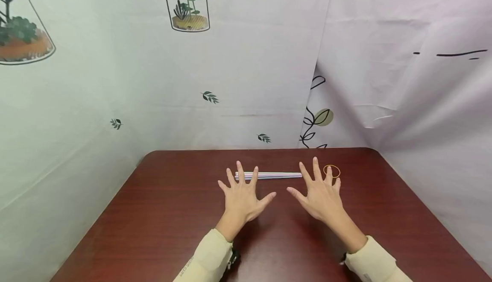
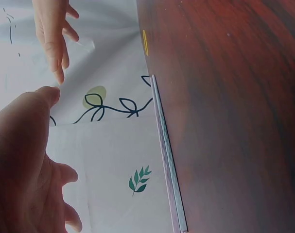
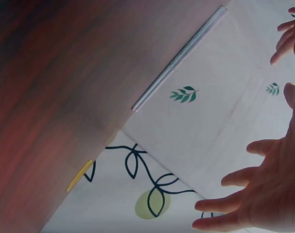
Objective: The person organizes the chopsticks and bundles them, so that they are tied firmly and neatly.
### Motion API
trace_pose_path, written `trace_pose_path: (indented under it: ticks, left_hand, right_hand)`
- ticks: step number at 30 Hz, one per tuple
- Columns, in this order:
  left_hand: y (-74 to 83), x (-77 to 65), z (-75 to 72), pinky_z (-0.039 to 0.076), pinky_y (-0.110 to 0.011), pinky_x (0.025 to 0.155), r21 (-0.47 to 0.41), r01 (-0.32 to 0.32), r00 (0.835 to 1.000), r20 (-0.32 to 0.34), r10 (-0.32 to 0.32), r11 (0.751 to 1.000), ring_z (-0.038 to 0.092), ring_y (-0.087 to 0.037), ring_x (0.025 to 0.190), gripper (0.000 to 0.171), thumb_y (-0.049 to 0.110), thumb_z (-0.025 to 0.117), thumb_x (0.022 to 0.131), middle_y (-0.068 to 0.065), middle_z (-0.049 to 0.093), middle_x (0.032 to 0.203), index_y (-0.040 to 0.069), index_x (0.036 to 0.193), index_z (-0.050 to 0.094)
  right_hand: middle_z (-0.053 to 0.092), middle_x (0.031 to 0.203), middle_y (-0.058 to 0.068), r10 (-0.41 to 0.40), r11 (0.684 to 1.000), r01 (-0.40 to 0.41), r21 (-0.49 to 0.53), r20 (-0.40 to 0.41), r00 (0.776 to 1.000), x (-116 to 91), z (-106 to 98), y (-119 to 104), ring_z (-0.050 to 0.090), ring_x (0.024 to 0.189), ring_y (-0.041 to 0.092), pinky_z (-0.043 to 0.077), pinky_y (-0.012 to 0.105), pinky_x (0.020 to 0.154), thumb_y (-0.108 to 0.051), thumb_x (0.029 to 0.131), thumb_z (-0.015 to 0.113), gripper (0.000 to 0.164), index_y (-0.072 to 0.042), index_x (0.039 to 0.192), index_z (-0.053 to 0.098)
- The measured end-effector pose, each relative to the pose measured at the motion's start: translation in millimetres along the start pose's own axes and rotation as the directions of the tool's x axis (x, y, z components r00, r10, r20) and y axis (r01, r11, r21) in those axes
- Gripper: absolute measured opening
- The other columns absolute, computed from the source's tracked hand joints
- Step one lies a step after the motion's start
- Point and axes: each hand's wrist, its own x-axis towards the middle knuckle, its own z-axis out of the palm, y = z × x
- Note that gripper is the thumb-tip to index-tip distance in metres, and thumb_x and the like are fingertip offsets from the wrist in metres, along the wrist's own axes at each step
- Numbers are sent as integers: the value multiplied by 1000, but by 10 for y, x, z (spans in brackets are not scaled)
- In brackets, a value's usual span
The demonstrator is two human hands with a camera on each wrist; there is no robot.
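Note:
Both hands hover over the table with fingers spread wide, holding nothing. In the head view my left hand (image 1: 241, 198) overlaps the left end of a bundle of thin pastel sticks (image 1: 278, 175), which lies sideways across the table. My right hand (image 1: 322, 195) is beyond the bundle's right end, its fingers overlapping a thin yellow ring (image 1: 336, 171) that looks like a rubber band. The wrist views show the sticks (image 2: 169, 160) and the yellow ring (image 3: 79, 175) lying on the tabletop, apart from the hands.
The dark red-brown wooden table (image 1: 153, 230) has rounded far corners. White cloth (image 1: 250, 68) printed with leaves and plants hangs behind it and along both sides. Pale sleeves (image 1: 211, 252) cover the forearms.

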Motion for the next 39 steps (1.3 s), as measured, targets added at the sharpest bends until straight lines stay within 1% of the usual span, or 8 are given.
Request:
trace_pose_path:
  ticks: [7,12,18,24,28,31,36,39]
  left_hand:
    - [30,-23,-26,22,-79,99,-1,-2,1000,3,2,1000,21,-57,141,95,87,32,81,-25,12,162,30,157,28]
    - [31,-28,-34,23,-79,99,2,7,1000,5,-7,1000,20,-57,141,95,87,32,81,-26,11,162,30,157,27]
    - [-5,14,-35,22,-78,100,0,41,999,8,-41,999,20,-57,142,96,88,30,81,-27,10,162,30,158,26]
    - [-29,170,-102,24,-76,101,-28,106,994,-1,-106,994,23,-56,141,95,87,30,81,-27,14,161,29,157,29]
    - [-40,301,-132,24,-75,101,-70,158,987,25,-157,985,24,-56,141,93,85,32,84,-28,13,161,27,157,29]
    - [-64,385,-131,25,-75,101,-91,184,982,56,-179,979,24,-57,140,92,83,35,85,-29,12,160,26,157,28]
    - [-190,565,-76,27,-72,102,-54,193,975,118,-186,980,27,-54,140,91,81,39,85,-29,12,160,26,158,27]
    - [-328,698,-2,27,-71,104,-86,162,975,165,-146,983,27,-53,141,91,78,44,86,-29,11,160,25,158,26]
  right_hand:
    - [16,162,23,1,1000,-1,-5,16,1000,-34,-5,16,20,138,61,17,79,101,-72,89,49,87,-21,157,30]
    - [18,161,24,-15,1000,15,-9,5,1000,-44,-6,20,22,138,60,17,77,101,-68,89,53,85,-20,156,32]
    - [21,160,24,-38,999,37,-29,-14,999,-15,-29,31,26,137,58,18,74,103,-68,89,54,84,-19,155,35]
    - [21,159,26,6,1000,-6,9,-4,1000,114,-101,-37,27,136,59,20,75,102,-68,90,51,84,-17,155,34]
    - [20,159,27,33,997,-33,64,1,999,292,-128,-146,28,135,60,25,75,100,-65,92,50,82,-15,155,34]
    - [21,159,27,37,996,-39,86,23,999,415,-116,-198,28,136,59,27,74,99,-63,93,51,80,-15,155,34]
    - [23,157,29,29,986,-39,159,67,997,566,-45,-148,32,133,61,30,73,100,-57,94,55,78,-12,153,35]
    - [27,155,30,6,974,-29,223,102,995,658,26,-49,36,130,61,33,71,100,-52,94,58,75,-9,152,37]
